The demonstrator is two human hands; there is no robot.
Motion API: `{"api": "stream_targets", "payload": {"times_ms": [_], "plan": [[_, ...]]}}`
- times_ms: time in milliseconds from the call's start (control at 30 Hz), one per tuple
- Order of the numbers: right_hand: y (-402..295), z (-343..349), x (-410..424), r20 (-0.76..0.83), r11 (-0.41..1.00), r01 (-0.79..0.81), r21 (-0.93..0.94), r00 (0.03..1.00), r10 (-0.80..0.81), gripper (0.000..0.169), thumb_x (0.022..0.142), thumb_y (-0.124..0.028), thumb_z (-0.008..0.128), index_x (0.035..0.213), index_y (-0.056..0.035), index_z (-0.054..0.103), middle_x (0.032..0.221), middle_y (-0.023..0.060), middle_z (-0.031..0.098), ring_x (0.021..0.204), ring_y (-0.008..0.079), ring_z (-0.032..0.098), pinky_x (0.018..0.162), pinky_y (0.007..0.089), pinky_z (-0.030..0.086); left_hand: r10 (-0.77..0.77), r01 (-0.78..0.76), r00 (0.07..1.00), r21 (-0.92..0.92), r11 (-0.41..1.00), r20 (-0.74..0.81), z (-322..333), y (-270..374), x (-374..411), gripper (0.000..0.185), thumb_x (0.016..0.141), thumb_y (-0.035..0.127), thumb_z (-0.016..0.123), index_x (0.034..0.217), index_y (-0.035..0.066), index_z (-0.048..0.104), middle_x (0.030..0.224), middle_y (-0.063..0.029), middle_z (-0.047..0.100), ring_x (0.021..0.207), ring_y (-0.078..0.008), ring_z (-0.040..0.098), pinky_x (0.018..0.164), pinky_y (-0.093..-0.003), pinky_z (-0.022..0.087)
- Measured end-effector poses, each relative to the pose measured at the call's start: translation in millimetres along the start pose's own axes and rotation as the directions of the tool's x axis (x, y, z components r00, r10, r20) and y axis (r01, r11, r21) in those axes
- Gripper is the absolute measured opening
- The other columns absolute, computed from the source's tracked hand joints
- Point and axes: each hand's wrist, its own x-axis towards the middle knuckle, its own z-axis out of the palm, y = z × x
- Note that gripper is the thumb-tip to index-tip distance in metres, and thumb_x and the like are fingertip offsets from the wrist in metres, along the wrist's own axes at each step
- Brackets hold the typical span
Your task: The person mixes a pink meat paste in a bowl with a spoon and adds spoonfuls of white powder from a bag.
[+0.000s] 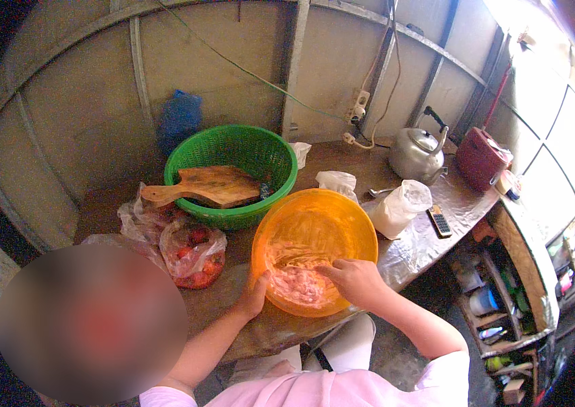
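An orange plastic bowl [318,203] stands near the front edge of the table. In its near part lies a pale, wet, pinkish-white mixture [300,287], perhaps flour or dough, with smears up the inside wall. My left hand [256,295] grips the bowl's left rim, thumb on the inner side. My right hand [356,281] reaches over the near right rim, its fingers bent down at the mixture. Whether those fingers hold a small utensil cannot be made out.
Behind stands a green plastic basket [231,135] with a wooden cutting board [221,185] across it. Tomatoes in a clear bag [196,259] lie left. To the right are a white bag of powder [399,211], a phone [439,222], a kettle [416,152] and a dark red container [481,157].
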Motion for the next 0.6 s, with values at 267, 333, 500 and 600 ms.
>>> {"api": "stream_targets", "payload": {"times_ms": [267,333,500,600], "plan": [[24,-22,10,-0.172,0.984,-0.129,-0.121,0.979,0.107,0.032,0.072,-0.008,0.056,0.102,-0.0175,0.062,0.071,0.0059,0.055,0.064,0.0261,0.058,0.053,0.0381,0.048,0.082,-0.081,0.996,0.034,0.996,-0.036,6,5,-3,0.045,0.093,0.026,0.038,0.13,0.001,0.033,0.128,-0.0122,0.042,0.118,-0.0217,0.039,0.101,-0.0335,0.029],[29,-12,18,-0.162,0.97,-0.225,-0.092,0.965,0.208,0.033,0.073,-0.011,0.055,0.105,-0.0169,0.061,0.079,0.0071,0.058,0.07,0.0264,0.06,0.056,0.0381,0.05,0.104,-0.103,0.994,0.028,0.994,-0.029,9,12,-2,0.045,0.093,0.025,0.038,0.13,0.001,0.033,0.127,-0.0119,0.042,0.118,-0.0217,0.04,0.101,-0.0334,0.029],[29,18,33,-0.084,0.996,-0.074,-0.051,0.994,0.07,0.038,0.077,-0.013,0.052,0.113,-0.0197,0.056,0.09,0.0089,0.061,0.077,0.0267,0.062,0.06,0.0383,0.051,0.119,-0.116,0.992,0.061,0.991,-0.041,12,23,-6,0.045,0.092,0.026,0.039,0.129,0.0,0.034,0.125,-0.0114,0.044,0.116,-0.0213,0.041,0.1,-0.0332,0.03],[24,15,31,0.104,0.998,0.035,-0.046,0.994,-0.03,0.041,0.077,-0.015,0.052,0.117,-0.0197,0.054,0.092,0.0094,0.061,0.079,0.0267,0.062,0.062,0.0379,0.051,0.106,-0.108,0.992,-0.024,0.994,-0.072,14,25,-6,0.044,0.092,0.026,0.039,0.128,0.0,0.036,0.124,-0.0115,0.045,0.116,-0.021,0.042,0.099,-0.033,0.031]]}}
